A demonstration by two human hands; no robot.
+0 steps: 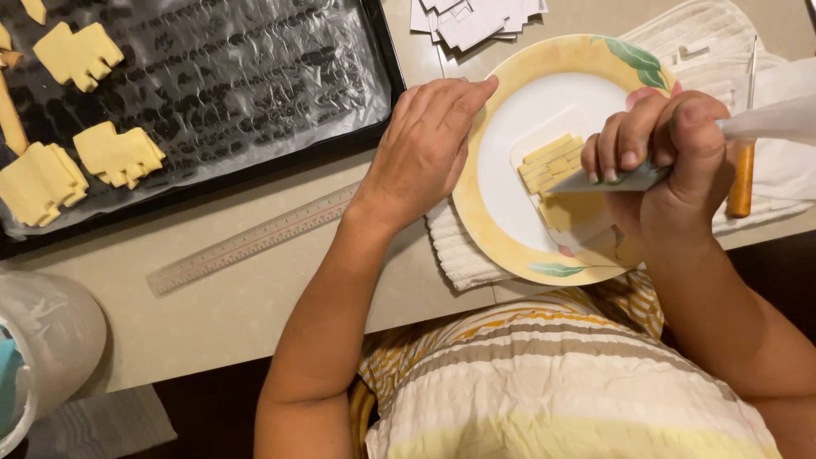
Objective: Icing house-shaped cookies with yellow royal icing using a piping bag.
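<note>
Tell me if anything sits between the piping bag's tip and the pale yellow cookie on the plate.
Nothing visible does. The right hand grips the clear piping bag, whose tip points straight at the pale yellow cut-out cookie on the yellow-rimmed round plate. The left hand rests at the plate's left rim, clear of the cookie.

Beige countertop [255, 314], dark floor [212, 408] below, warm indoor light

A clear piping bag [680, 161] lies nearly level across the right of the frame, its metal tip pointing left over a pale yellow cut-out cookie [557, 183]. The cookie rests flat on a yellow-rimmed round plate [489, 225], centre right.
</note>
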